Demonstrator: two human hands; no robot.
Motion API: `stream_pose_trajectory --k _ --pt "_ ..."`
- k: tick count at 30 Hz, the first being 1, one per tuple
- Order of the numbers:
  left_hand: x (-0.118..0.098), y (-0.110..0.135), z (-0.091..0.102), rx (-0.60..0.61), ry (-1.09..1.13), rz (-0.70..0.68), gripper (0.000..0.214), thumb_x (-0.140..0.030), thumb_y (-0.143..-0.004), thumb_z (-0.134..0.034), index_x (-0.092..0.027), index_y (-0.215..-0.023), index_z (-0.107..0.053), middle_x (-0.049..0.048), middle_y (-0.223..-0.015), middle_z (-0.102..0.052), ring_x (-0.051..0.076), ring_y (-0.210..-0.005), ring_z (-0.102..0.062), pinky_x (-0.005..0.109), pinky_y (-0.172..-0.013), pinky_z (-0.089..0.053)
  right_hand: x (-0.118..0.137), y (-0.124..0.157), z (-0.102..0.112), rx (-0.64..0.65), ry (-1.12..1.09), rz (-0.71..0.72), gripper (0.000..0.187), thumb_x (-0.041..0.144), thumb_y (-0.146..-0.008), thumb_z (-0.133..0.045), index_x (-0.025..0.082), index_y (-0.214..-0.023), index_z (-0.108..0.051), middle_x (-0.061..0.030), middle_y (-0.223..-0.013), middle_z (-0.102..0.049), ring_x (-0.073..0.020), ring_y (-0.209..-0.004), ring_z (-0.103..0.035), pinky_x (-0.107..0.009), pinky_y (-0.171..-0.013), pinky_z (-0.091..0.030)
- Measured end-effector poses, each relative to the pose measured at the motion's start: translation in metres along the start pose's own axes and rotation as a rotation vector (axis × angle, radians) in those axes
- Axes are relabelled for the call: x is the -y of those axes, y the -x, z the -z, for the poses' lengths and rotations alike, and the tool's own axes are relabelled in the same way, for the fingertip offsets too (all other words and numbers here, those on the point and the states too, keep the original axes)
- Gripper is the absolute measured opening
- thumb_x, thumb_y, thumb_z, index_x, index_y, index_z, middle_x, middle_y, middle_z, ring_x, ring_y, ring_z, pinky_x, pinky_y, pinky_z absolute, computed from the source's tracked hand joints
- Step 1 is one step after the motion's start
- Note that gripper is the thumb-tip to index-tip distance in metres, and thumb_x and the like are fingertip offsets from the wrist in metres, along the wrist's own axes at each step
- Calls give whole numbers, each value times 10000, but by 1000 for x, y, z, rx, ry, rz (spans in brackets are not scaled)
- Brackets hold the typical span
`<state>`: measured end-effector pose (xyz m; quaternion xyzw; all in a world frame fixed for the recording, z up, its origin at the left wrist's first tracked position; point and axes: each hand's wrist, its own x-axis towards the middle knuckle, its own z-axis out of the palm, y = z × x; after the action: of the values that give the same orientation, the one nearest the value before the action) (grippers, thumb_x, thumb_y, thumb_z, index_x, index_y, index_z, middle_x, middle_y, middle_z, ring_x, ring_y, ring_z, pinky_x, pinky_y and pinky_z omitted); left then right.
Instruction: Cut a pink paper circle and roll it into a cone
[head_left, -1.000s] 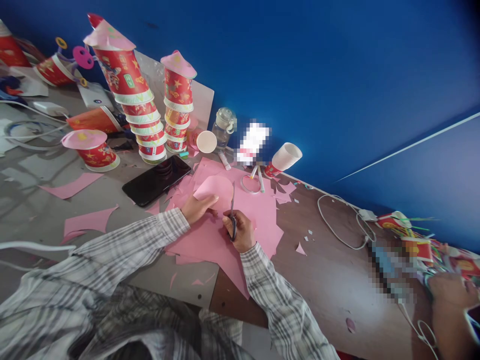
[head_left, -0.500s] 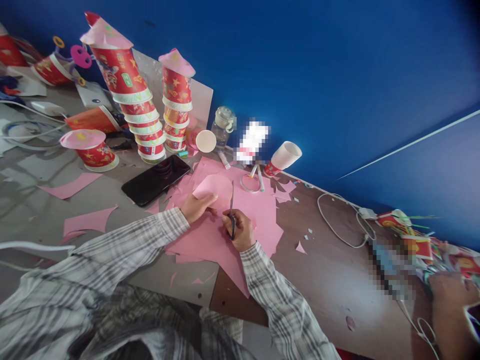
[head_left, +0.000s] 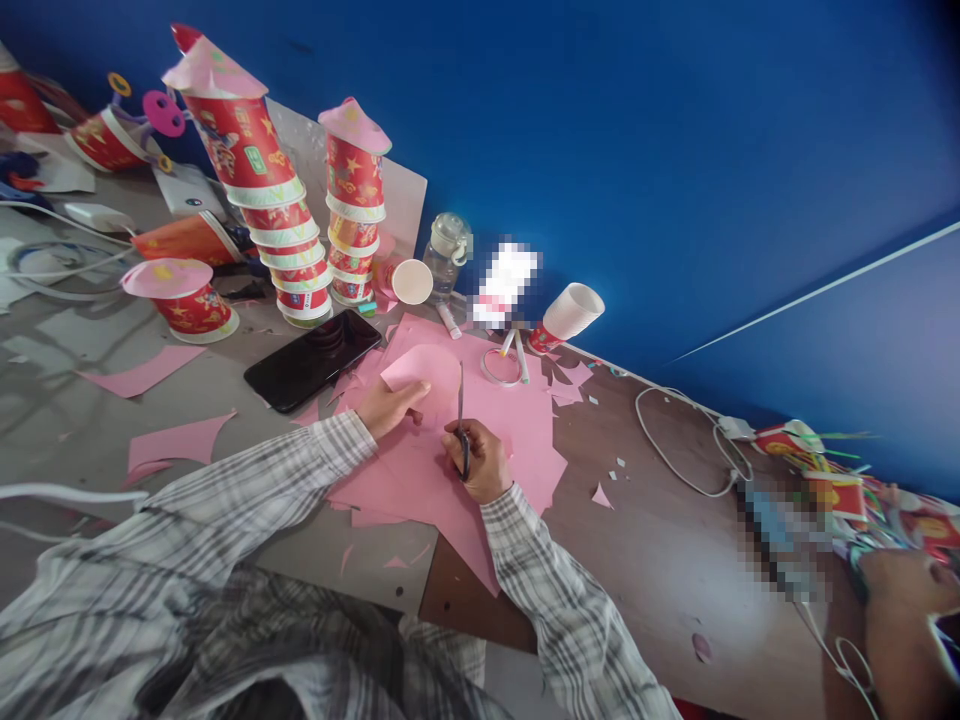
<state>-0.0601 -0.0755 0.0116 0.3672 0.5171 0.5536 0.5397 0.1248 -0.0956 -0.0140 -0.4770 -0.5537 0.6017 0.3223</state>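
My left hand [head_left: 391, 406] pinches the edge of a rounded piece of pink paper [head_left: 429, 368] between thumb and fingers. In my right hand [head_left: 484, 462] is a pair of scissors [head_left: 460, 425], my fingers closed round its dark handles. The blades point away from me, along the right edge of the rounded paper; whether they touch it I cannot tell. Under both hands lie large pink sheets [head_left: 517, 425], spread over the table. A black phone [head_left: 313, 360] lies left of the sheets.
Paper-cup towers [head_left: 296, 240] with pink paper tops stand at the back left, beside a glass bottle [head_left: 447, 255]. A white cup [head_left: 574, 312], markers [head_left: 517, 355] and pink scraps [head_left: 574, 382] lie behind the sheets. Another person's hand [head_left: 904, 590] rests at the far right, near a cable [head_left: 690, 480].
My left hand has shifted slightly left, and the rounded paper has moved with it. The scissors have tilted a little to the left; my right hand has hardly moved.
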Motion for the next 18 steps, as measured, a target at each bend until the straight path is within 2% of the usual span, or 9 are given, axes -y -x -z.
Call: stream_pose_trajectory --k 7,12,18 --pt "0 -5 3 -63 8 -51 397 -457 -534 -638 -102 -685 -541 0 -559 -521 94 -389 -468 255 -353 -436 -8 -2 -2 -17 -2 2 735 865 -662 -1037 301 -908 -637 101 -489 -555 -127 -435 -487 -283 -480 -440" --pt "0 -4 2 -61 -5 -79 380 -459 -546 -628 -101 -644 -546 -5 -553 -511 92 -406 -473 254 -367 -460 -5 -1 0 3 3 -3 686 795 -679 -1059 291 -921 -661 94 -506 -596 -134 -451 -521 -292 -509 -475" --pt "1 -5 3 -80 6 -58 385 -452 -537 -634 -100 -672 -558 5 -579 -523 105 -442 -492 249 -359 -457 -5 -1 -1 -15 -8 -15 716 847 -649 -1042 299 -896 -654 97 -479 -577 -130 -432 -504 -283 -495 -450"
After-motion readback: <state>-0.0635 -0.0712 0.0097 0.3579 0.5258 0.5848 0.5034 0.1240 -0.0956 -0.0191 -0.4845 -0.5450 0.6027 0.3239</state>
